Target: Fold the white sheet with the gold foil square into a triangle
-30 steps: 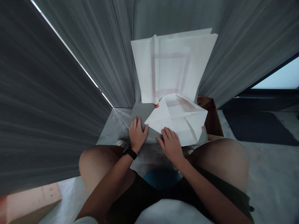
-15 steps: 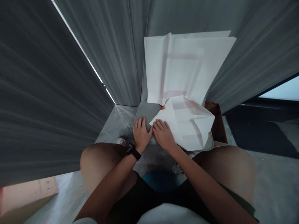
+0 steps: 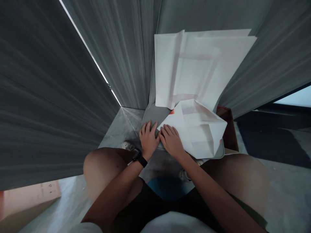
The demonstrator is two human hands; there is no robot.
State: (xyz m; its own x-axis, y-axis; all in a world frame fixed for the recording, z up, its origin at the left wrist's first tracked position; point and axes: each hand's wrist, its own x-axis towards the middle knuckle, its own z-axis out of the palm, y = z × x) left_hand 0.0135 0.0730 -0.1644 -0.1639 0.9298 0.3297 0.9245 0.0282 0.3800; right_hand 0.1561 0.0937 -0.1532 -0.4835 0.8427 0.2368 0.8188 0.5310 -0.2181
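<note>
A folded white paper with small orange marks lies on the grey seat of a chair. My right hand rests flat on the paper's left corner, fingers extended. Beside it my left hand, with a black watch on the wrist, lies on the seat edge with its fingers spread; its thumb is near the right hand's fingertips and the paper corner. Behind, larger white sheets with a fold line lean against the chair back.
Grey curtains hang on both sides. A red-brown box stands right of the seat, a dark mat lies farther right, and a cardboard box sits at the lower left. My knees flank the seat.
The view has shifted slightly, so the sheets and chair appear a little farther right. Both hands remain at the paper's left corner, with the left fingers slightly more spread.
</note>
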